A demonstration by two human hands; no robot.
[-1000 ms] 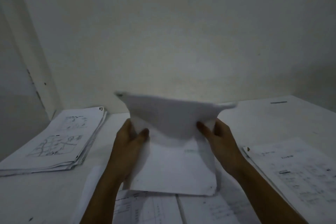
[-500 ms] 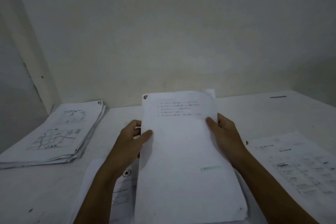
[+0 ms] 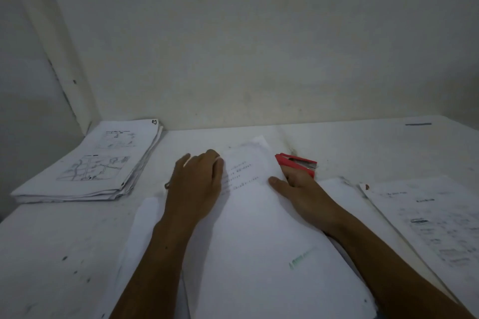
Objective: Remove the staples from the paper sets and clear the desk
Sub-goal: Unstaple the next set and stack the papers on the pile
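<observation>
A white paper set (image 3: 259,228) with printed lines and a green stamp lies flat on the desk (image 3: 59,241) in front of me. My left hand (image 3: 197,184) covers its top-left corner, and its bent fingers hold that corner. My right hand (image 3: 298,189) sits at the sheet's upper right edge with its thumb on the paper. Its fingers grip a red staple remover (image 3: 298,163), which lies just beyond the paper's right side. The staple itself is hidden under my left hand.
A thick stack of printed papers (image 3: 98,163) lies at the back left by the wall corner. More printed sheets (image 3: 427,215) lie on the right. Other sheets (image 3: 145,228) poke out under the middle set. A small dark strip (image 3: 418,124) lies far right.
The paper set, held up and flexed in both hands before, now lies flat on the desk. My left hand moved onto its top-left corner, and my right hand went to the red staple remover.
</observation>
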